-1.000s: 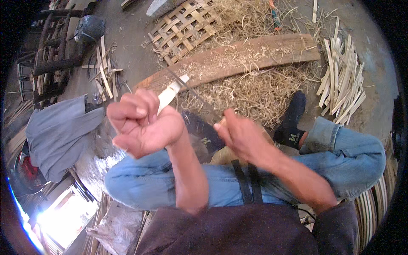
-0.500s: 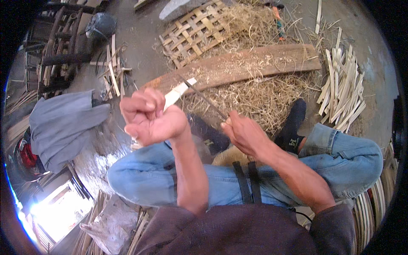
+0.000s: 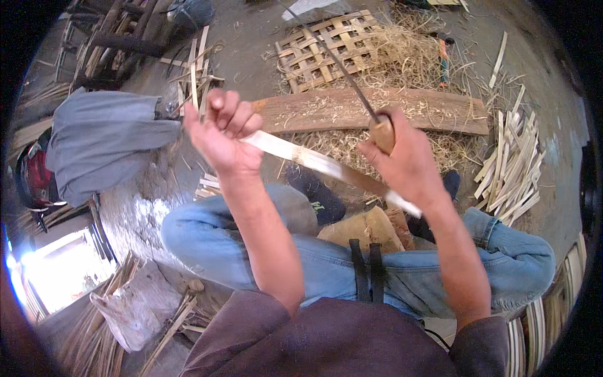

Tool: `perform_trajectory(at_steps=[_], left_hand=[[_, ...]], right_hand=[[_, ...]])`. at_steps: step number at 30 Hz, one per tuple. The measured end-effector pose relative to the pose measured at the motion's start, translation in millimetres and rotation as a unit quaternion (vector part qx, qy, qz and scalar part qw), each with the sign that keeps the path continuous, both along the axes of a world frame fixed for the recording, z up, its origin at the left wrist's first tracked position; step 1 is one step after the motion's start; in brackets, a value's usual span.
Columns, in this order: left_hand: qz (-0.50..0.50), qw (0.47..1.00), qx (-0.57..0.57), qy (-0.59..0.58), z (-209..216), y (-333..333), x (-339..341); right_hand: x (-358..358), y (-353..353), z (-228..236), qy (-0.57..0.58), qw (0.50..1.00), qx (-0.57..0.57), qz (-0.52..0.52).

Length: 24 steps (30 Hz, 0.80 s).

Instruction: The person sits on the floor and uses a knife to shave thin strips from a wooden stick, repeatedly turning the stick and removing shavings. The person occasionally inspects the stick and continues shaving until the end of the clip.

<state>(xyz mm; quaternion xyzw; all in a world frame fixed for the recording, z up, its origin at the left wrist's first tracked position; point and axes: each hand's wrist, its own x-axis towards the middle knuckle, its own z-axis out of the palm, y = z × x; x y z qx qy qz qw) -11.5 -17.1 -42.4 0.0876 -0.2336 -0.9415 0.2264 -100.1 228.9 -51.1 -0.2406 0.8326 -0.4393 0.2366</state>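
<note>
My left hand (image 3: 227,132) is closed round one end of a flat, pale bamboo strip (image 3: 282,148). The strip slants down to the right, and its far end is blurred beside my right wrist. My right hand (image 3: 405,157) grips a knife by its short wooden handle (image 3: 382,135). Its long, thin dark blade (image 3: 339,64) points up and to the left, apart from the strip. Beyond both hands a long wooden board (image 3: 440,110) lies on the floor with shavings on it. A tan pad or cloth (image 3: 361,231) rests over my lap between the knees.
Curly shavings (image 3: 339,144) surround the board. Past it lie a woven bamboo panel (image 3: 326,50), a grey stone (image 3: 317,9) and an orange-and-teal handled tool (image 3: 443,66). Cut strips (image 3: 512,166) are heaped at right. A grey cloth (image 3: 107,138) hangs at left, near a white sack (image 3: 141,305).
The knife has come away from the strip, lifting with my right hand up and to the right. The strip has swung round, its free end now pointing down-right. The view has shifted slightly.
</note>
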Motion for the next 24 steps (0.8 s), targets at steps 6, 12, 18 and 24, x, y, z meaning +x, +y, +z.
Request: perform_trajectory(at_steps=[6, 12, 18, 24], left_hand=[[-0.096, 0.969, 0.226, 0.01, -33, -2, 2], [-0.084, 0.961, 0.261, 0.016, -45, 4, 1], [-0.03, 0.969, 0.236, -0.057, -44, 13, -10], [0.009, 0.988, 0.093, -0.119, -48, 22, -14]], right_hand=[[15, 2, -2, -0.405, 0.904, -0.109, 0.078], [31, -3, -9, -0.452, 0.876, -0.145, 0.086], [36, -1, -13, -0.453, 0.879, -0.135, 0.054], [31, 0, -14, -0.442, 0.886, -0.137, 0.022]])
